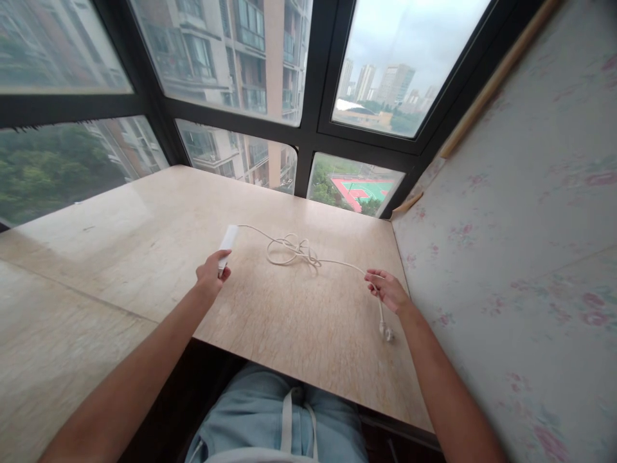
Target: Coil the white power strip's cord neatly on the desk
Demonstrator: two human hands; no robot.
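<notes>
My left hand (212, 273) is closed around the near end of a white power strip (228, 238) that lies on the beige marble-look tabletop (159, 218). From the strip a white cord (294, 249) runs right, tangled in a loose knot mid-table. My right hand (387, 289) pinches the cord near its other end. The white plug (387, 332) hangs just below that hand, resting near the table surface.
Large dark-framed windows (308, 138) stand behind the table, looking out on buildings and a sports court. A floral-patterned wall (520, 244) closes off the right side. The table's front edge (308, 379) runs over my lap in light blue shorts.
</notes>
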